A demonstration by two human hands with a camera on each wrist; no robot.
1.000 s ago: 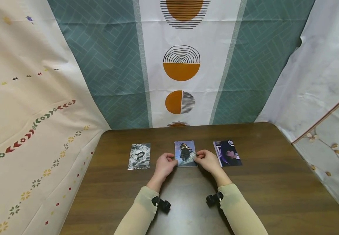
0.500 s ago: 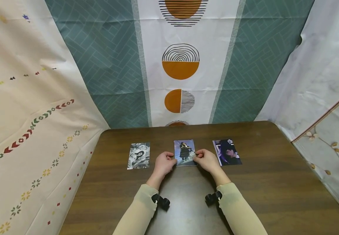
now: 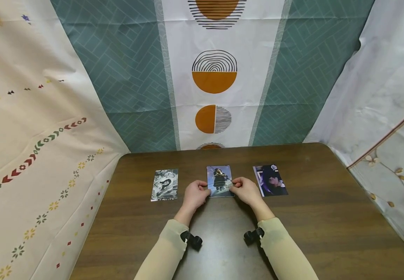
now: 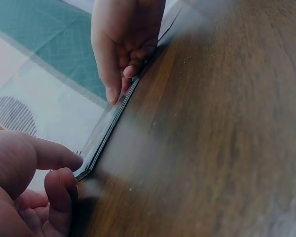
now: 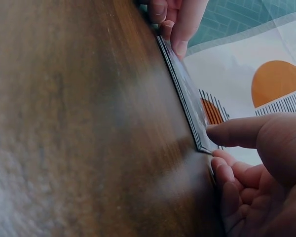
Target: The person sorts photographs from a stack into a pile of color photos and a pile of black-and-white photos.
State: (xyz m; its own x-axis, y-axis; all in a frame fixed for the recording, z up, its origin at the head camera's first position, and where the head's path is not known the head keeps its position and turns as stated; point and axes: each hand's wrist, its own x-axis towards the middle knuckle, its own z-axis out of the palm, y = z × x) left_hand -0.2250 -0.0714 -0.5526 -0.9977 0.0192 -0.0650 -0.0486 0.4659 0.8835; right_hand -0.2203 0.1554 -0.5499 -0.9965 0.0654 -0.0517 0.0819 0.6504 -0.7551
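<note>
In the head view, a thin stack of photo cards (image 3: pixel 219 179) lies flat at mid-table, its top picture showing a dark-clothed figure on a blue-grey ground. My left hand (image 3: pixel 195 195) pinches its left edge near the lower corner, and my right hand (image 3: pixel 247 191) pinches the right edge. Both wrist views show the layered edge of the stack (image 4: pixel 111 136) close to the wood. Thumbs press on its top face while the fingers curl at the sides; their undersides are partly hidden.
A black-and-white photo card (image 3: pixel 165 185) lies left of the stack. To the right, a dark purple photo card (image 3: pixel 271 180) lies slightly turned. The brown wooden table (image 3: pixel 327 217) meets hanging patterned cloths (image 3: pixel 139 97) at the back and sides.
Both hands keep their hold on the stack, which stays in place. Only the head view shifts slightly.
</note>
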